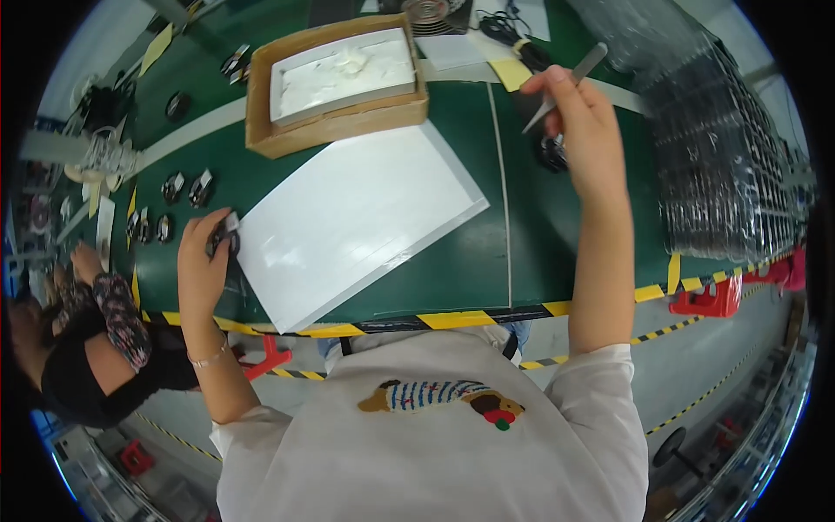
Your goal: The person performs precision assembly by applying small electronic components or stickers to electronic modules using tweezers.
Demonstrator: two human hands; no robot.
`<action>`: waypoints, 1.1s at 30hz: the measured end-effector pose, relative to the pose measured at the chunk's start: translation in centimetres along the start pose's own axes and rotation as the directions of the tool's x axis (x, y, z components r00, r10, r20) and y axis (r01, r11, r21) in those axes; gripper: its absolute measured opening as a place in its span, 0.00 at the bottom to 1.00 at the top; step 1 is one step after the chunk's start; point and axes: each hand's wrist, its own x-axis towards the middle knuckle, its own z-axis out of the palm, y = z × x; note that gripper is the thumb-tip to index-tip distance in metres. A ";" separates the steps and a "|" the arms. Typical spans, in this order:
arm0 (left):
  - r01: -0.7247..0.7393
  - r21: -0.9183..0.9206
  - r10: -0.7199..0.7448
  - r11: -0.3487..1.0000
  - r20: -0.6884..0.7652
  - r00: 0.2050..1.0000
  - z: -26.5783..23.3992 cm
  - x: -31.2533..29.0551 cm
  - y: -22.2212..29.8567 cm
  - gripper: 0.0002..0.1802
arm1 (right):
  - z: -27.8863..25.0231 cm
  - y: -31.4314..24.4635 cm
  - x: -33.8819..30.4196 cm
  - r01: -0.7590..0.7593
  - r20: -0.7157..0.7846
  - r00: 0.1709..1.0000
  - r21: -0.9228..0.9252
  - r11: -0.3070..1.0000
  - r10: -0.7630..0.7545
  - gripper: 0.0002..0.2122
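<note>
Left of the white sheet (357, 217), the left hand (204, 261) is curled closed around a small black part (224, 237) at the sheet's near-left edge. Beyond the sheet sits a cardboard box (335, 122) holding a white tray. Right of the sheet, the right hand (587, 130) pinches metal tweezers (565, 87), angled up and right, over another dark part (551, 155) on the green tabletop (452, 261).

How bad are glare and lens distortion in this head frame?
Head view: glare washes out the white sheet and the tray in the cardboard box; fisheye bends the striped table edge; the right hand with its tweezers stays sharp.
</note>
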 end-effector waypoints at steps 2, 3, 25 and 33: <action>0.057 -0.055 -0.057 0.997 0.002 0.998 -0.2 0.3 -1.1 0.14 | 3.4 0.3 -1.3 -0.107 0.067 0.993 0.176 0.979 0.096 0.15; 0.072 -0.053 -0.073 0.996 -0.005 0.997 -0.2 0.5 -1.5 0.14 | 5.0 1.0 -1.7 -0.098 0.063 0.995 0.315 0.944 0.082 0.10; 0.307 -0.748 -0.298 0.588 0.153 0.942 -0.4 -0.9 0.6 0.09 | 5.5 3.4 -6.1 0.576 0.371 0.808 -0.333 0.746 -0.458 0.11; 0.600 -0.789 0.096 0.133 0.613 0.784 6.3 5.1 11.4 0.18 | 5.4 3.8 -6.8 0.608 0.435 0.779 -0.353 0.711 -0.451 0.10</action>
